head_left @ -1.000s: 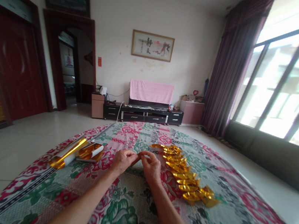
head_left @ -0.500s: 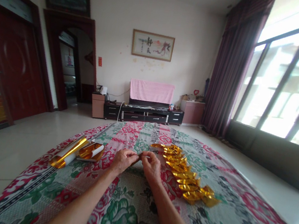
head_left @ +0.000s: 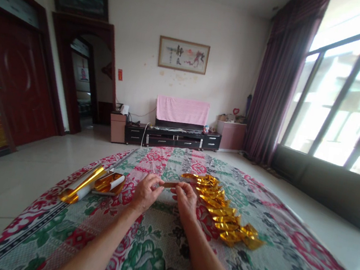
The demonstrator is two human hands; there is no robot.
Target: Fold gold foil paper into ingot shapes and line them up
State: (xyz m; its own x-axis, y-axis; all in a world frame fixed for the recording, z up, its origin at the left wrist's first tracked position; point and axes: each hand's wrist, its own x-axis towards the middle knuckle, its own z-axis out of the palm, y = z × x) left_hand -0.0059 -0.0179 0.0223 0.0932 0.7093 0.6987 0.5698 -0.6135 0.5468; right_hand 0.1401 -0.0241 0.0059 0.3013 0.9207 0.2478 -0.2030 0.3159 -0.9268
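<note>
Between my hands stretches a narrow folded strip of gold foil paper [head_left: 170,184], looking brownish in this light. My left hand [head_left: 146,194] pinches its left end between thumb and fingertips. At the other end, my right hand [head_left: 185,201] grips it with thumb and forefinger. The strip lies nearly level, above the patterned tablecloth [head_left: 144,260]. Right of my right hand, several folded gold foil pieces [head_left: 220,204] form a slanting, overlapping row. To the left lie curled gold foil sheets [head_left: 86,186] with white backs, beside a small stack of foil sheets [head_left: 110,184].
The round table's edge curves away ahead of me. Beyond it stand a low black cabinet [head_left: 179,140] and a screen draped with a pink cloth [head_left: 182,110]. A purple curtain [head_left: 275,77] and windows are on the right, and a dark red door [head_left: 20,70] is on the left.
My hands have moved slightly apart. The strip, tilted and mostly covered by my fingers before, now shows level between them. The foil pieces on the table stay put.
</note>
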